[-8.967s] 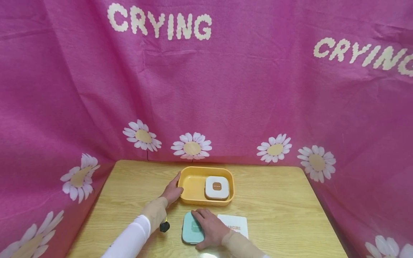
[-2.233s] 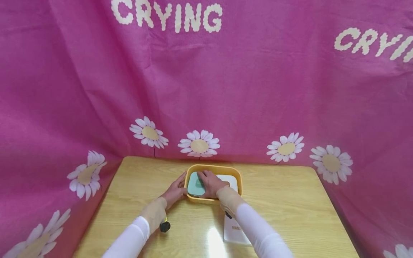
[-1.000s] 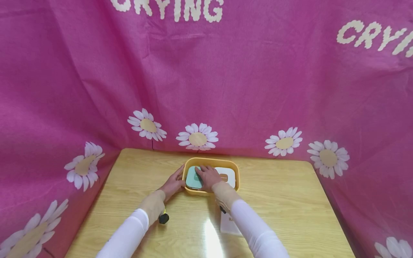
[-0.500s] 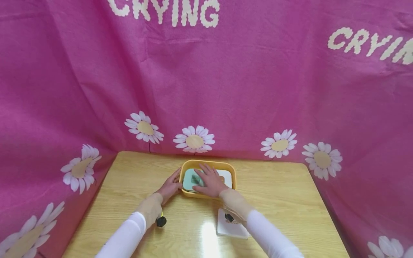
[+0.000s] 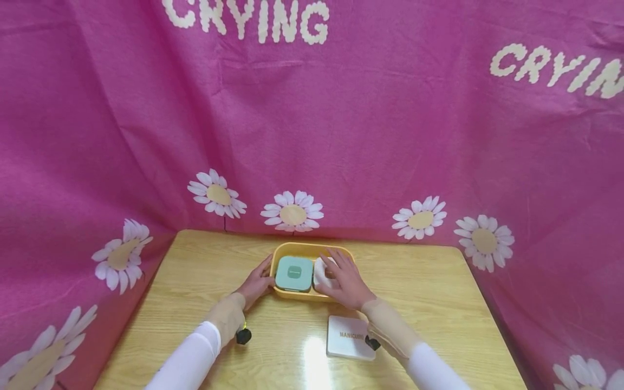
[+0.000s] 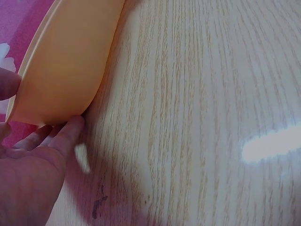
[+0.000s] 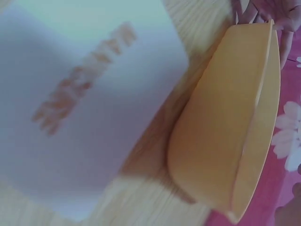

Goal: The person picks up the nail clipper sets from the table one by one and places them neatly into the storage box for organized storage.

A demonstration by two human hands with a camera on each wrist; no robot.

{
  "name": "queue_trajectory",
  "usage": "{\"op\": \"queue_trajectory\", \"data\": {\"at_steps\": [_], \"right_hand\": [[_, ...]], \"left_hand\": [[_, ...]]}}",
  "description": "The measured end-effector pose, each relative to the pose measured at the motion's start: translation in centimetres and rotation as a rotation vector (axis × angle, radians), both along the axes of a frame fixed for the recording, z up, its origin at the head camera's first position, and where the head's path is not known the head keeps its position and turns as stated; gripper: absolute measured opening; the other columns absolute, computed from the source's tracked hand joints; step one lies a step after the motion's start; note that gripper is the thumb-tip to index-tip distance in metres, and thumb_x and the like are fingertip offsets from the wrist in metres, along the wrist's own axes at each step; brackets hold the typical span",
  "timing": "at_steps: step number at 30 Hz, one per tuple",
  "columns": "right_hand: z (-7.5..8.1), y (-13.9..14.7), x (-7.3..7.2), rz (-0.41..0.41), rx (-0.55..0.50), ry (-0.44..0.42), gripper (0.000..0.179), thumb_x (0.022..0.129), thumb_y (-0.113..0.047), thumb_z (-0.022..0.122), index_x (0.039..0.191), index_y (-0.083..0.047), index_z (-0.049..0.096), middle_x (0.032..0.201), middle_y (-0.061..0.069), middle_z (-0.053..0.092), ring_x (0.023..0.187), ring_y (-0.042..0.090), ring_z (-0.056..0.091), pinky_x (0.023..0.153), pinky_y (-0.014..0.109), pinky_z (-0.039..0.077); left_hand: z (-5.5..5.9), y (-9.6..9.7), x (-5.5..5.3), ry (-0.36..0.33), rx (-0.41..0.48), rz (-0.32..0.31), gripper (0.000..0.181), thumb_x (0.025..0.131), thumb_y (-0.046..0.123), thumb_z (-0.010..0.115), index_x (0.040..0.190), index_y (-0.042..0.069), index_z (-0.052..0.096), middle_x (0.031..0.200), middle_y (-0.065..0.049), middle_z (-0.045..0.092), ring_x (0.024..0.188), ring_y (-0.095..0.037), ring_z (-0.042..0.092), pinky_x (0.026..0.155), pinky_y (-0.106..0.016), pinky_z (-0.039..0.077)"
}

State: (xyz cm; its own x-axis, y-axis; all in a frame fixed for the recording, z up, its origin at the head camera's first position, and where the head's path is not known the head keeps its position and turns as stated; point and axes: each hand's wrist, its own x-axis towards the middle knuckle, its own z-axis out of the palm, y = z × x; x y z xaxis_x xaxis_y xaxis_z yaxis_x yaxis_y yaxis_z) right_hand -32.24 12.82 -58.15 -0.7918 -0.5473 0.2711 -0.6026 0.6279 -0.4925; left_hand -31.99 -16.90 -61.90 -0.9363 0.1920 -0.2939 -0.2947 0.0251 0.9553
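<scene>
A yellow plastic bin (image 5: 312,296) stands on the table with two square cases lying side by side in it. The mint-green case (image 5: 294,272) fills the left half and is fully visible. My left hand (image 5: 255,284) grips the bin's left end, its thumb at the rim and its fingers (image 6: 68,136) low against the outer wall. Over the right half, my right hand (image 5: 348,284) spreads its fingers across the white case (image 5: 320,273), hiding most of it. In the right wrist view, only the right fingertips (image 7: 289,209) show beyond the bin.
A flat white box (image 5: 341,346) lettered "MANICURE" lies on the wooden table (image 5: 419,325), in front of the bin and below my right wrist. A pink curtain (image 5: 351,135) with daisies hangs behind the table and on both sides.
The mint-green case has gone from the table into the bin's left half. My right hand has let go of it and shifted right over the white case. The left hand stays on the bin.
</scene>
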Motion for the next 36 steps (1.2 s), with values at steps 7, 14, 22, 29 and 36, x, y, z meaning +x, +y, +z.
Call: {"op": "queue_trajectory", "data": {"at_steps": [7, 14, 22, 29, 36], "right_hand": [[-1.3, 3.6, 2.2, -0.104, -0.079, 0.021, 0.106, 0.088, -0.044, 0.077, 0.163, 0.007, 0.022, 0.168, 0.031, 0.024, 0.155, 0.053, 0.016, 0.12, 0.073, 0.014], [-3.5, 6.5, 5.1, -0.184, -0.018, -0.074, 0.125, 0.082, -0.055, 0.08, 0.161, 0.014, 0.01, 0.167, 0.036, 0.016, 0.154, 0.056, 0.013, 0.119, 0.075, 0.011], [-5.5, 8.0, 7.2, -0.143, 0.165, -0.094, 0.116, 0.071, -0.062, 0.085, 0.15, 0.013, 0.044, 0.156, 0.038, 0.039, 0.147, 0.059, 0.028, 0.114, 0.078, 0.024], [-6.2, 8.0, 8.4, -0.021, 0.158, -0.107, 0.12, 0.065, -0.06, 0.092, 0.15, 0.012, 0.045, 0.15, 0.036, 0.046, 0.144, 0.057, 0.035, 0.114, 0.073, 0.031], [-5.8, 7.2, 9.3, 0.047, 0.144, -0.115, 0.116, 0.058, -0.044, 0.1, 0.148, 0.008, 0.049, 0.145, 0.024, 0.052, 0.132, 0.041, 0.053, 0.11, 0.058, 0.045]], "left_hand": [[0.2, 0.3, 0.0, 0.002, -0.011, 0.022, 0.09, 0.089, -0.006, 0.05, 0.17, 0.016, 0.016, 0.167, -0.029, 0.029, 0.142, -0.039, 0.046, 0.097, -0.042, 0.054], [0.0, 0.4, 0.2, 0.003, -0.008, 0.035, 0.091, 0.088, -0.007, 0.051, 0.169, 0.016, 0.018, 0.166, -0.03, 0.03, 0.143, -0.04, 0.045, 0.097, -0.042, 0.054], [0.0, 0.5, 0.7, 0.019, 0.024, 0.04, 0.089, 0.089, -0.007, 0.049, 0.169, 0.013, 0.017, 0.167, -0.03, 0.027, 0.148, -0.041, 0.039, 0.104, -0.047, 0.05], [0.1, 0.7, 1.0, 0.036, 0.039, 0.046, 0.085, 0.092, -0.008, 0.046, 0.169, 0.012, 0.016, 0.166, -0.033, 0.027, 0.148, -0.044, 0.039, 0.104, -0.046, 0.049], [-0.1, 0.9, 1.3, 0.026, 0.062, 0.057, 0.085, 0.092, -0.007, 0.048, 0.169, 0.012, 0.016, 0.166, -0.031, 0.028, 0.149, -0.043, 0.038, 0.108, -0.051, 0.047]]}}
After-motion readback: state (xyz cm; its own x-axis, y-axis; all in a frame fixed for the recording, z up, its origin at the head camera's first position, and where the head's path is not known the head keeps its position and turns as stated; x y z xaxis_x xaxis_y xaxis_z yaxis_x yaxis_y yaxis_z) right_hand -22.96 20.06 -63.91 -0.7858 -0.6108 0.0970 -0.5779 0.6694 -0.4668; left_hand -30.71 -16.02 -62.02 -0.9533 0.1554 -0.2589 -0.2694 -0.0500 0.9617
